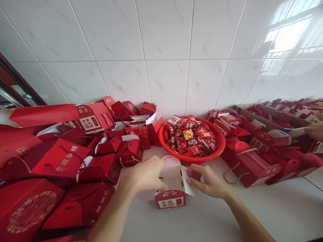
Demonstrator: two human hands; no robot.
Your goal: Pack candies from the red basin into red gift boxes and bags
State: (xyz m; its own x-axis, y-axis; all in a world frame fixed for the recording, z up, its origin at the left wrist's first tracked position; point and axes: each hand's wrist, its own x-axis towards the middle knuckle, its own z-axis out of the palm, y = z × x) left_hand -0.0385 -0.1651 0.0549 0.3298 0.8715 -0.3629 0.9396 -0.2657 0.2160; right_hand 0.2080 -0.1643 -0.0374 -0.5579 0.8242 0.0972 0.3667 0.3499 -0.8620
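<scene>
An open red and white box point(170, 200) stands on the pale table with its top flaps spread and its white inside showing. My left hand point(148, 174) curves over the box's left side, thumb at the near left corner and fingers at the far left edge. On the other side, my right hand point(204, 179) pinches the white right flap between thumb and fingers. Just behind the box sits a red basin point(220, 148) full of red-wrapped candies point(191, 136).
Many red boxes point(63, 158) are piled at the left, and more point(254, 164) lie at the right. Cartons point(267, 116) of boxes stand at the back right. Another person's hand point(314, 131) shows at the right edge. A tiled wall point(166, 33) rises behind.
</scene>
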